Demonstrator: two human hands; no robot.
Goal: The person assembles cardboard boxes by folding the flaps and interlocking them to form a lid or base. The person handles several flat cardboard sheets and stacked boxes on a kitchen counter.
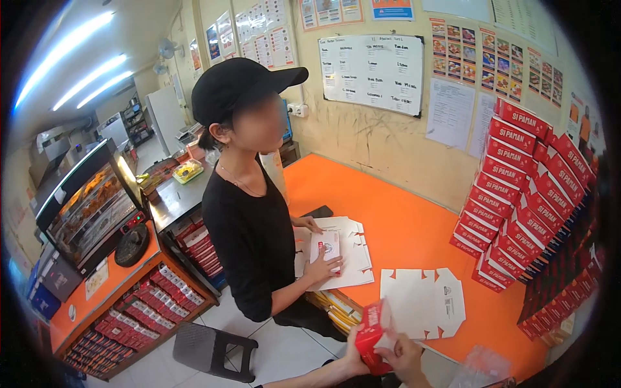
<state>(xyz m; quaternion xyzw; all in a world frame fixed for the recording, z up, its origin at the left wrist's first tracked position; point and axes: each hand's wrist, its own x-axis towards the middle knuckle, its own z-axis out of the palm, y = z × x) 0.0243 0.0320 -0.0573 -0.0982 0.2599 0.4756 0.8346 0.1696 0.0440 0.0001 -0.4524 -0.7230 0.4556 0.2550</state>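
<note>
A small red cardboard box [370, 336] is between my hands at the lower edge of the view, off the orange table's near side. My left hand [353, 354] wraps around its left side. On its right side my right hand [403, 357] has fingers bent at a pale flap. Beyond the box, flat unfolded white box blanks [420, 301] lie on the table [372, 200], inner side up, with red showing at the notches. A co-worker in black has both hands on a white and red folded box [325, 249] over another pile of blanks [354, 246].
Tall stacks of red boxes [498, 184] lean at the table's right end. A clear plastic bag [482, 368] lies at the near right. A grey stool [210, 349] stands on the tiled floor. At left is a lit food display case [90, 207] over shelves of red boxes [145, 304].
</note>
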